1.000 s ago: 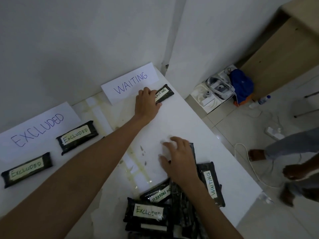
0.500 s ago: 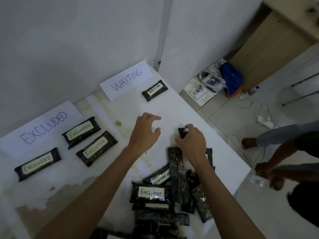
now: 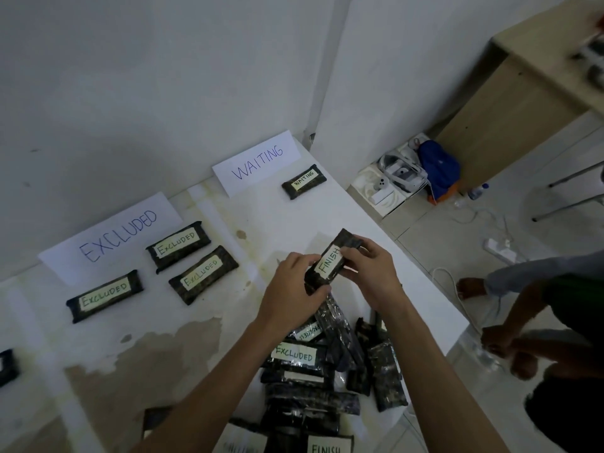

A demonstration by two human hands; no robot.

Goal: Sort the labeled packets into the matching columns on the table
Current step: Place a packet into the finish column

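Both hands hold one dark packet labeled FINISH point(image 3: 330, 261) above the white table point(image 3: 294, 223). My left hand point(image 3: 294, 289) grips its lower end and my right hand point(image 3: 372, 273) grips its upper end. Below them lies a pile of dark packets point(image 3: 327, 371), one showing an EXCLUDED label point(image 3: 294, 353). A WAITING sign point(image 3: 258, 163) lies at the back with one WAITING packet point(image 3: 304, 181) beside it. Left of that, an EXCLUDED sign point(image 3: 114, 235) has three EXCLUDED packets point(image 3: 178, 246) point(image 3: 203, 274) point(image 3: 104, 295) in front of it.
Another dark packet point(image 3: 6, 367) shows at the left edge. The table's right edge drops to a tiled floor with a white box of gear point(image 3: 392, 181), a blue bag point(image 3: 438, 168), a power strip point(image 3: 500, 250) and cables. A second person point(image 3: 539, 308) crouches at the right.
My right hand lifted a packet out of the pile and my left hand came over to grip it too. The packet now shows its FINISH label.
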